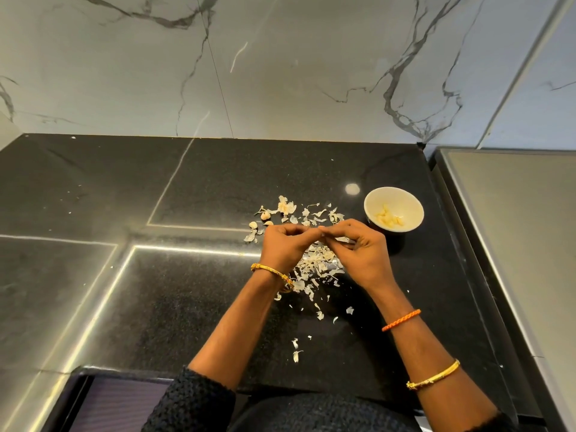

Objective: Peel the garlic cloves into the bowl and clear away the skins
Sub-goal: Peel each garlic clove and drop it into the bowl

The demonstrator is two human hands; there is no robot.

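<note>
We pinch a garlic clove (pixel 321 231) (mostly hidden) between left hand (pixel 285 244) and right hand (pixel 358 249), fingertips meeting. The bowl (pixel 405 198) lies at two o'clock, nearer our right hand.

Papery garlic skins (pixel 314 266) litter the middle of the black surface (pixel 187 294), with unpeeled cloves (pixel 265 216) at their far left edge. The white bowl (pixel 393 209) blocks the right side, just beside the steel appliance top (pixel 514 232). Left of the skins the surface lies open.
</note>
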